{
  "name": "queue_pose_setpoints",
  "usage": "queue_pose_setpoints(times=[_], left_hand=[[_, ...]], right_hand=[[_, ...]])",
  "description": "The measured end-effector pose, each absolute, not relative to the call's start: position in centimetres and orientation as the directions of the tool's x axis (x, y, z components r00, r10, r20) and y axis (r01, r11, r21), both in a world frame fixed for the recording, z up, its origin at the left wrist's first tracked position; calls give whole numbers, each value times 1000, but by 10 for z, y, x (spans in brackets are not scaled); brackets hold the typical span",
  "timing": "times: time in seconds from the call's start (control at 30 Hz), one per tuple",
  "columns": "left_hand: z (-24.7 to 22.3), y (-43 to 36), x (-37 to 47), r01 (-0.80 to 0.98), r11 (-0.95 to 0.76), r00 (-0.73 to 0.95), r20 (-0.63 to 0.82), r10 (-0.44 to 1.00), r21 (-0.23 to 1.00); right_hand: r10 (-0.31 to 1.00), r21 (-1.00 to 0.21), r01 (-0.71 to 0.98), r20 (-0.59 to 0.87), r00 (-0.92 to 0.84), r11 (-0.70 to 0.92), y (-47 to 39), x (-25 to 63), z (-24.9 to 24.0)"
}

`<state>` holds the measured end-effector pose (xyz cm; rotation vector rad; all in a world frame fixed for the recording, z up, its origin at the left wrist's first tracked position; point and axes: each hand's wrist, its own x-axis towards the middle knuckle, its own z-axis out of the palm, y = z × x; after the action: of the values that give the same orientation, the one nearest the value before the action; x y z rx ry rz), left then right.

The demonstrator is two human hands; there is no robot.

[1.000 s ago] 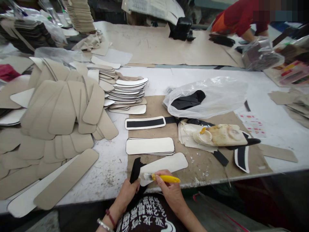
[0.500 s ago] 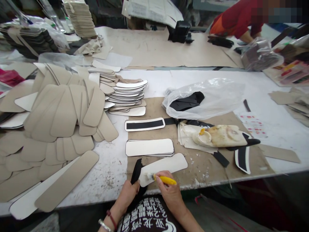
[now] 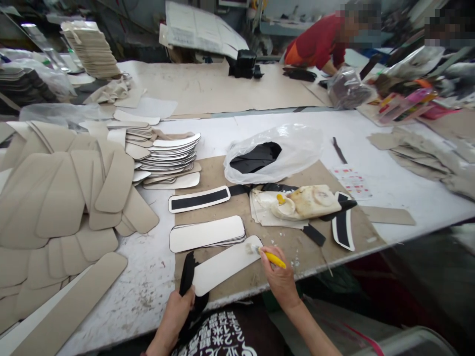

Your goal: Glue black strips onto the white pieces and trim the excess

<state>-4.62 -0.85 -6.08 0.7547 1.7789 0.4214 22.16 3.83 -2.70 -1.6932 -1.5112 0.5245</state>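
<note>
My right hand [image 3: 278, 277] is closed round a yellow-handled brush [image 3: 275, 259]. Its bristles touch the upper right end of a white rounded panel [image 3: 226, 267], which lies slanted near the table's front edge. Dark strips [image 3: 187, 272] are held in my left hand [image 3: 180, 304], whose fingers are closed beside the panel's lower left end. Just beyond lies a small stack of white panels [image 3: 208, 233], and past it a white piece with a black strip on it [image 3: 199, 199]. A stained glue container [image 3: 311, 201] rests on white sheets to the right.
Many beige panels [image 3: 59, 193] spread over the left side. Stacked white-edged panels [image 3: 172, 157] stand farther back. A plastic bag [image 3: 293, 148] holds black pieces. Another person in a red top [image 3: 315, 42] leans over the far table.
The brush in my right hand has moved from the panel's lower left end to its upper right end. The view has shifted right, and my left hand still holds the dark strips.
</note>
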Motion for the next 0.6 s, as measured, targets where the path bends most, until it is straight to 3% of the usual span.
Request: queue_pose_setpoints(times=[0.13,0.27,0.4,0.5,0.6], left_hand=[[-65,-7,-47,326,723,-229,-691,686,609],[-55,1,-52,322,725,-328,-647,689,609],[-33,1,-70,383,696,-440,-542,716,608],[-13,-7,-89,420,776,-564,-535,629,471],[7,-20,-100,413,772,-621,-470,627,483]], right_hand=[[926,-843,525,94,366,-122,37,249,-19],[837,-956,37,-235,494,-290,37,267,-7],[796,-873,-395,-446,410,-285,42,280,4],[801,-811,-499,-502,326,-304,47,283,11],[817,-794,-527,-502,284,-304,53,281,17]])
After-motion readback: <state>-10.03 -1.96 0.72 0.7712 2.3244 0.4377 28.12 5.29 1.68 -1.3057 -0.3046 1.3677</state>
